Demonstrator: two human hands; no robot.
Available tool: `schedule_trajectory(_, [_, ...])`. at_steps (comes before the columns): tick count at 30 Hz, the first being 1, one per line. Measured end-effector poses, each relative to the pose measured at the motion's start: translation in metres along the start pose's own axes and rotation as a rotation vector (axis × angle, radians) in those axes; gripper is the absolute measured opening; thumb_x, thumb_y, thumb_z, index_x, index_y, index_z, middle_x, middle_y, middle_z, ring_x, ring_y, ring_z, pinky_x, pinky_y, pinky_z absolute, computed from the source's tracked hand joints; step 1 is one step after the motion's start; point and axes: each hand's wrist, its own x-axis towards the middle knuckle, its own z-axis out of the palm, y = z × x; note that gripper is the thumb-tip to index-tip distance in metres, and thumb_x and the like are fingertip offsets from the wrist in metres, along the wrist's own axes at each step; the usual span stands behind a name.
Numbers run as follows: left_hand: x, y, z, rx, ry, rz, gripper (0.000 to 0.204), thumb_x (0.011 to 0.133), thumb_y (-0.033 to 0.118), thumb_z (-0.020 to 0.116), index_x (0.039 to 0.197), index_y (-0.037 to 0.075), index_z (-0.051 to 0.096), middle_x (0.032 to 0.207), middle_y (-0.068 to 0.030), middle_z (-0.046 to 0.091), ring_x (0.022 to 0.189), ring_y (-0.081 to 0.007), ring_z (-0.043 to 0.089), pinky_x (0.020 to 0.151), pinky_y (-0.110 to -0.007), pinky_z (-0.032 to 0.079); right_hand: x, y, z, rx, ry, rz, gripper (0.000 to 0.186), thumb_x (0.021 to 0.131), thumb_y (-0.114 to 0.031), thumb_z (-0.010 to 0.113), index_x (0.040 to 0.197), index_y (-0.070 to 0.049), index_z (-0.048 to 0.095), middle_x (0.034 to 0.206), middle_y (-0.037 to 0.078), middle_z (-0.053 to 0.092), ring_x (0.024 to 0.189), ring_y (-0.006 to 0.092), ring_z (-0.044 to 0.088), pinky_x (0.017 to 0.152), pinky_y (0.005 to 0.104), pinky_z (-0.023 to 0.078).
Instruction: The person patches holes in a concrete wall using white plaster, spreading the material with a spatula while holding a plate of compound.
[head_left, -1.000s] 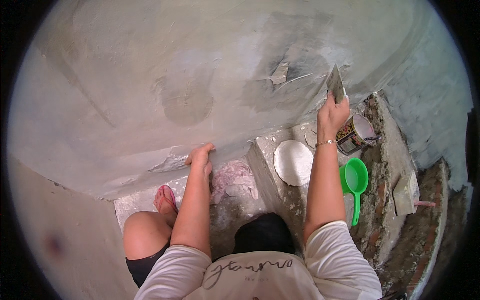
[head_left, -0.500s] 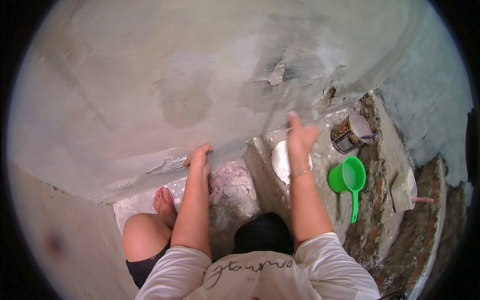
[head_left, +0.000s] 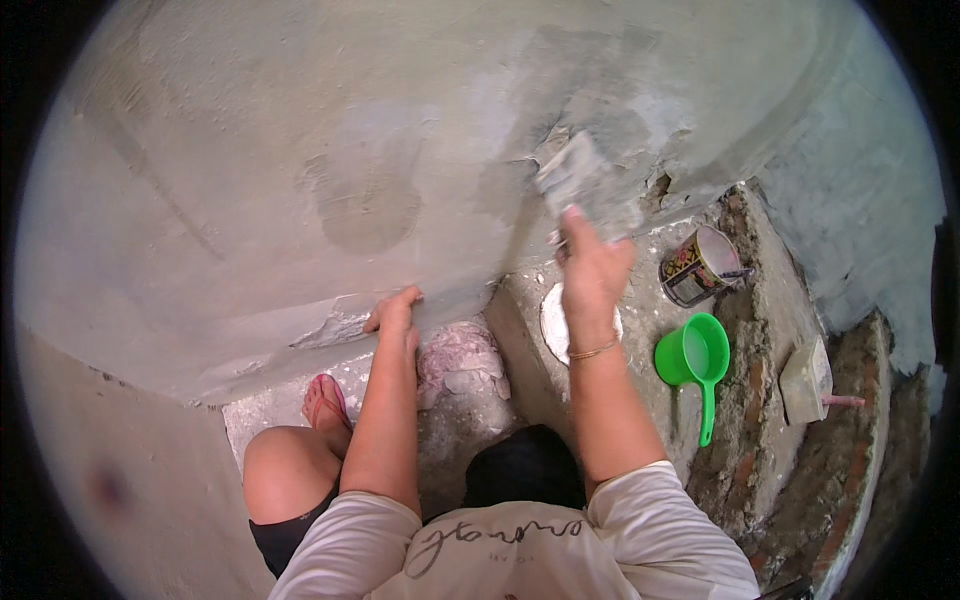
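My right hand [head_left: 592, 270] grips a flat plastering trowel [head_left: 580, 180] and presses its grey blade against the cement wall [head_left: 300, 150], over a patch of wet grey plaster. My left hand [head_left: 395, 312] rests with fingers spread against the lower part of the same wall, holding nothing. A thin bracelet sits on my right wrist. A rough, chipped spot [head_left: 660, 188] in the wall lies just right of the trowel.
A white plate [head_left: 552, 325] lies under my right forearm. To the right are a green plastic scoop [head_left: 692, 360], a tin can [head_left: 697, 265] and a float block [head_left: 805, 380] on a brick ledge. My foot in a pink sandal [head_left: 325, 400] stands on the speckled floor.
My right hand swung from the far right near the tin can leftward, then rose with the trowel onto the wall. My left hand stayed put on the wall.
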Motion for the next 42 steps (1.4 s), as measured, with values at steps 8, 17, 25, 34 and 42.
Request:
schedule_trajectory(8, [0.013,-0.012,-0.004,-0.015,-0.045,0.018,0.036,0.066,0.003,0.065,0.097,-0.010,0.051,0.086,-0.0128,0.056,0.076,-0.0249,0.056,0.068,-0.039,0.047,0.031,0.015,0.025,-0.841,0.102,-1.097,0.052,0.078,0.001,0.058,0.129,0.006,0.047,0.094,0.015,0.051,0.072,0.0258,0.054,0.064,0.0339,0.048])
schedule_trajectory(17, [0.006,-0.012,0.001,0.008,-0.016,0.039,0.044,0.064,0.003,0.065,0.101,-0.013,0.048,0.088,-0.0135,0.056,0.077,-0.0263,0.056,0.069,-0.038,0.047,-0.025,0.052,-0.008,-1.096,-0.420,-0.738,0.061,0.067,0.000,0.056,0.128,0.000,0.051,0.101,0.020,0.051,0.080,0.0353,0.059,0.067,0.0400,0.051])
schedule_trajectory(25, [0.009,-0.012,-0.002,0.027,-0.073,0.011,0.035,0.067,0.004,0.065,0.098,-0.010,0.054,0.088,-0.0125,0.057,0.078,-0.0255,0.057,0.070,-0.038,0.048,0.060,-0.042,-0.034,-0.976,0.098,-0.947,0.054,0.074,0.001,0.054,0.125,-0.017,0.061,0.085,0.014,0.051,0.073,0.0303,0.054,0.066,0.0382,0.046])
schedule_trajectory(34, [-0.004,-0.010,0.006,0.056,-0.030,0.039,0.043,0.065,0.007,0.068,0.102,-0.009,0.054,0.092,-0.0138,0.058,0.085,-0.0255,0.056,0.076,-0.037,0.046,0.048,0.023,-0.026,-1.236,-0.296,-1.209,0.072,0.068,0.000,0.057,0.136,-0.023,0.050,0.087,0.012,0.048,0.060,0.0267,0.054,0.051,0.0369,0.049])
schedule_trajectory(42, [0.008,-0.013,-0.002,0.046,-0.119,0.029,0.040,0.066,0.006,0.067,0.101,-0.009,0.055,0.092,-0.0135,0.058,0.086,-0.0257,0.056,0.079,-0.037,0.046,0.016,0.051,-0.070,-1.364,-0.622,-0.620,0.060,0.073,-0.003,0.057,0.128,-0.028,0.056,0.099,0.014,0.052,0.082,0.0340,0.059,0.068,0.0425,0.049])
